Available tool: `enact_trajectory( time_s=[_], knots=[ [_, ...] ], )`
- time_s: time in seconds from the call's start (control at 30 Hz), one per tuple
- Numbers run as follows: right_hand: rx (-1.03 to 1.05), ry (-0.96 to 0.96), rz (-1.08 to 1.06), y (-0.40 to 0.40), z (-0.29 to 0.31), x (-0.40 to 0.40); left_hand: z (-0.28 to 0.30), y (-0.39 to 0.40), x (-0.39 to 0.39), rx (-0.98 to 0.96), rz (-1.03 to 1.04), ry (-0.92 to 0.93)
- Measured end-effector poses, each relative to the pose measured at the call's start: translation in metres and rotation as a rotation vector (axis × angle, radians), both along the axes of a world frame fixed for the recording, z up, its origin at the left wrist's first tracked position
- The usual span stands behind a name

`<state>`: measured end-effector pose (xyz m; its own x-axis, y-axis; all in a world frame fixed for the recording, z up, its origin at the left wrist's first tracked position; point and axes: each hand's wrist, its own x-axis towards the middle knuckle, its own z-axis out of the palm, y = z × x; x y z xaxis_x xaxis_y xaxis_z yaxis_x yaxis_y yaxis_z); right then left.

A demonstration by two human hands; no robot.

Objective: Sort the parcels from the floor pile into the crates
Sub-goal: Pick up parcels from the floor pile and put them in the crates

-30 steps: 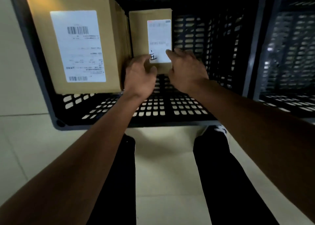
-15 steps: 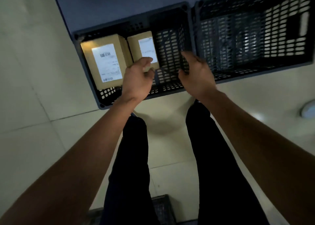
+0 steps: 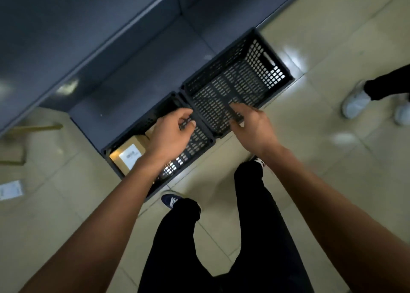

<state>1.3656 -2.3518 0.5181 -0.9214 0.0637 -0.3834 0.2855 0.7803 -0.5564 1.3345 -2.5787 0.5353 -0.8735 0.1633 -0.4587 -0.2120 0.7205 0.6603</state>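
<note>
Two black slotted crates stand side by side on the tiled floor. The left crate holds a brown cardboard parcel with a white label at its left end; a second parcel is mostly hidden behind my left hand. The right crate shows only its perforated bottom. My left hand hovers above the left crate with loosely curled fingers and holds nothing. My right hand hangs over the near edge of the right crate, fingers relaxed, also holding nothing.
A dark grey wall or cabinet base runs behind the crates. Cardboard pieces and a labelled parcel lie on the floor at the left. Another person's white shoes stand at the right. My legs and shoes are below.
My hands have let go of the small parcel and lifted out of the left crate. The view has pulled back and turned, so both crates now sit small and diagonal.
</note>
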Motion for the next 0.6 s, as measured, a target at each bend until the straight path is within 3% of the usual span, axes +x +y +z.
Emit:
enact_trajectory(
  time_s=[0.37,0.6],
  knots=[
    [0.042,0.020,-0.205,0.227,0.095,-0.008,0.071,0.261,-0.068,-0.022,-0.369,0.109],
    [0.047,0.028,-0.315,0.336,0.136,-0.029,0.111,0.374,-0.107,0.103,-0.356,0.137]
  ],
)
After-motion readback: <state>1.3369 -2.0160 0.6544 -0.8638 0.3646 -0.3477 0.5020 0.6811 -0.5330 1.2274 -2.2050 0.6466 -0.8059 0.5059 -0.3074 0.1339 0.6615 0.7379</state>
